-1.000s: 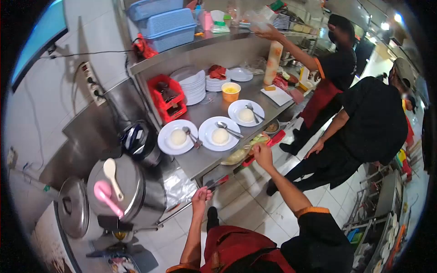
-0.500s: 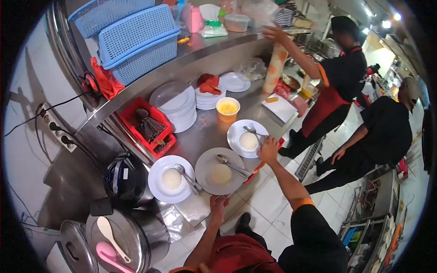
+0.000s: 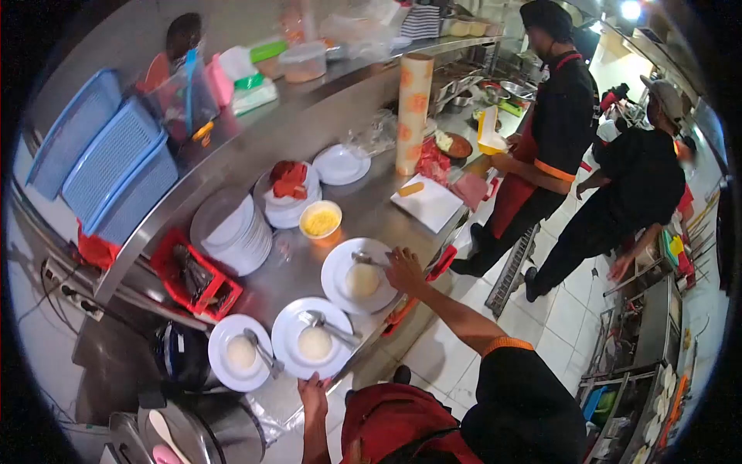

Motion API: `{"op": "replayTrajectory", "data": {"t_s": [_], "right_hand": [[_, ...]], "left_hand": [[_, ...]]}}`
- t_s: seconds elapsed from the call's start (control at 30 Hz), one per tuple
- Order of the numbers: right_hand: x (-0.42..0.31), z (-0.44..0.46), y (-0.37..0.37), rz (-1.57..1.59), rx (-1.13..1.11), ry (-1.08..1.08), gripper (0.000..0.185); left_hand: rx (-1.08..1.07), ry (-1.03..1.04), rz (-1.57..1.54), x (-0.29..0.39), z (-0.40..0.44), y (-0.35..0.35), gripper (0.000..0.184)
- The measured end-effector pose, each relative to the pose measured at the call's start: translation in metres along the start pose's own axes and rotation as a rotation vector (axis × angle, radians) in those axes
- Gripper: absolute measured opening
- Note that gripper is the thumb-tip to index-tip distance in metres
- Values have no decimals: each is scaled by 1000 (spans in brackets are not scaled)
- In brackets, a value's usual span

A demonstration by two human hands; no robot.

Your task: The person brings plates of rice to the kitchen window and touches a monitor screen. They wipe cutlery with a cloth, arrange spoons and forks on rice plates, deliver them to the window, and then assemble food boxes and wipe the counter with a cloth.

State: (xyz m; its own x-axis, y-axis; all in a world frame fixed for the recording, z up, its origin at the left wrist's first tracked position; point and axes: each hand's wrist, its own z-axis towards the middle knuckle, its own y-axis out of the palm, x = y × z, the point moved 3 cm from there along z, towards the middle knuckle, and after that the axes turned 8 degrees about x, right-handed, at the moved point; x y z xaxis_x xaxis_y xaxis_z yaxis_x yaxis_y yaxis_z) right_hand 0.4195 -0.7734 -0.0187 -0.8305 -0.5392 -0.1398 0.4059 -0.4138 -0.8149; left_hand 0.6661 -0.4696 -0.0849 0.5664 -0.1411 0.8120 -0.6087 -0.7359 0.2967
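Note:
My left hand (image 3: 313,393) pinches the near rim of the middle white plate (image 3: 290,359), which bears a rice mound (image 3: 314,344) and a spoon and fork (image 3: 331,328). My right hand (image 3: 406,272) is at the right rim of another white plate (image 3: 334,290). Its fingers close over the handle ends of a spoon and fork (image 3: 365,257) beside the rice (image 3: 362,280) there; the grip itself is partly hidden. At the left, a third plate (image 3: 224,375) also carries rice and cutlery. An orange-and-white bowl (image 3: 320,224) of yellow shreds stands behind the plates.
Plate stacks (image 3: 236,232) and a red cutlery box (image 3: 202,274) stand at the back left. Blue baskets (image 3: 116,166) sit on the shelf. A large pot (image 3: 220,425) is at lower left. A co-worker (image 3: 553,116) stands by the counter holding a yellow-and-white container (image 3: 490,131); another person (image 3: 645,182) is behind.
My view has turned to the right. My right hand has shifted along the plate rim to the cutlery handles. The near co-worker's arm has come down from the shelf, now with a yellow-and-white container.

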Motion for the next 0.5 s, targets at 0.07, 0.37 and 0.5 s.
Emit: {"op": "replayTrajectory", "data": {"t_s": [0.07,0.37,0.5], "right_hand": [[36,2,36,97,-64,91,30],[22,16,16,297,-87,197,21],[4,6,19,112,-174,-52,23]], "left_hand": [[29,-35,-45,5,-1,8,40],[22,-319,363,31,-22,6,38],[-188,-280,571,45,-34,5,33]]}}
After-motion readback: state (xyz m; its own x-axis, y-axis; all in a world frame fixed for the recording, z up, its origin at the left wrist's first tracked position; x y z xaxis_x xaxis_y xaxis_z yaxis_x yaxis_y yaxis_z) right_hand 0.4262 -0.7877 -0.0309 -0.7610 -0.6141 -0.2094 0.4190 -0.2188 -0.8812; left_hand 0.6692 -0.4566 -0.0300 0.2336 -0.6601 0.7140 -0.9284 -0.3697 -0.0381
